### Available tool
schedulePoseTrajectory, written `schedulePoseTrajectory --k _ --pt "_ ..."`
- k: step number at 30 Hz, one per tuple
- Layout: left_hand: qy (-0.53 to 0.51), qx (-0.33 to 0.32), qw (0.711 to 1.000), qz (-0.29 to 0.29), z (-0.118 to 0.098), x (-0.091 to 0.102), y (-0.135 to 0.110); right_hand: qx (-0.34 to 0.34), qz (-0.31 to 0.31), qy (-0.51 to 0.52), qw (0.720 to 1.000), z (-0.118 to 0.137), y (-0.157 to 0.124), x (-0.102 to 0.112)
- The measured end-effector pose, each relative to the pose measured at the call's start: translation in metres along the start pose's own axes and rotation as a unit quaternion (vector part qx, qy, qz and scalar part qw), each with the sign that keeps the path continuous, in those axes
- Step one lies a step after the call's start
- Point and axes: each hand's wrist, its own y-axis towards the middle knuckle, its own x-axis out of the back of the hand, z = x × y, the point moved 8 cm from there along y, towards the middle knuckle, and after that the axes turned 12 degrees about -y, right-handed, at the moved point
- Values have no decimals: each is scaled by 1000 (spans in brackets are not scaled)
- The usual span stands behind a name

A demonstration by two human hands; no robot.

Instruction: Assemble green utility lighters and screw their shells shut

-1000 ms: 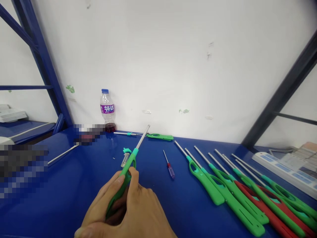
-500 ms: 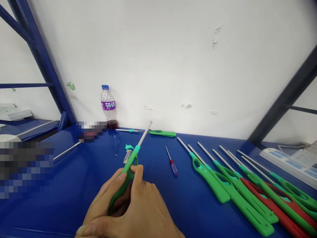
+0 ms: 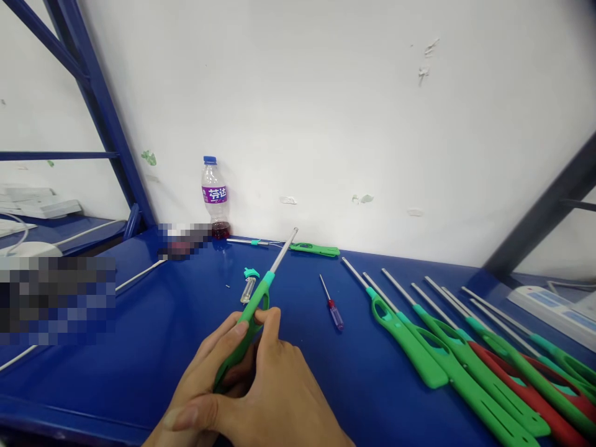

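A green long-necked lighter (image 3: pixel 255 303) is gripped between my two hands, its metal tube angled up and away to the right. My left hand (image 3: pixel 205 360) is closed round the handle from the left, thumb along the green body. Wrapped over the other side, my right hand (image 3: pixel 284 388) has its index finger bent near the trigger loop; the lower handle is partly hidden by it. Just beyond lies a small clear tank (image 3: pixel 248 290) with a teal piece (image 3: pixel 251 272) at its top. To the right of my hands rests a screwdriver (image 3: pixel 335 315) with a purple and red handle.
Several more long-necked lighters (image 3: pixel 410 344), green and red, lie in a row at right. An opened green lighter (image 3: pixel 314 249) is by the wall. A drink bottle (image 3: pixel 215 195) stands at the back left. White power strips (image 3: pixel 552 310) lie far right on the blue table (image 3: pixel 116 372).
The whole view has shifted slightly, so things appear further right. Both hands keep the same hold on the lighter.
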Motion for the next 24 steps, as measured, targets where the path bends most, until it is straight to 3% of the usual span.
schedulePoseTrajectory --k 9,19,24 --pt "30 55 998 -11 3 -3 3 -8 2 -1 1000 3 1 1" --pt "30 35 999 19 -5 -6 -3 -4 8 19 1000 7 -3 4" --pt "39 36 998 31 -11 -19 -9 13 27 33 999 7 -3 -1"
